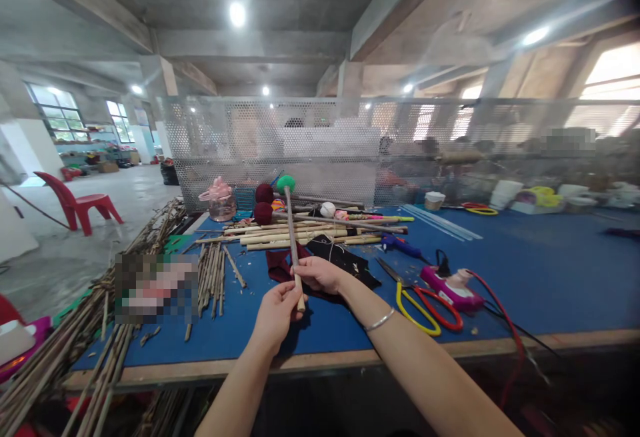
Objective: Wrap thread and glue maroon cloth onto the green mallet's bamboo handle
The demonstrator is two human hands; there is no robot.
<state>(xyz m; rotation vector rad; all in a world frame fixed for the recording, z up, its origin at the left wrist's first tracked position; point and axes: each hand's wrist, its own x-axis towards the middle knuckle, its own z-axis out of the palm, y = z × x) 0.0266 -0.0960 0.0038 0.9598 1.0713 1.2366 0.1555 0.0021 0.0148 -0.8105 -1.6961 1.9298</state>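
Both hands are on a wooden stick [291,227] topped by a green ball [285,184], angled away from me over the table. My left hand [279,312] pinches its pale lower end. Just above, my right hand [320,274], with a bangle at the wrist, has its fingers closed round the shaft. Dark red cloth [278,265] and black cloth [343,256] lie behind the hands. Farther back are sticks with dark red balls [263,214], a white ball [327,210] and a heap of pale sticks [280,236].
Right of my hands lie yellow-and-red-handled scissors [419,305], a blue glue gun [400,245] and a magenta power strip [453,290] with cords. Thin branches [95,330] pile along the left edge; short sticks [213,274] lie nearby. A perforated metal screen [280,150] stands behind the blue table.
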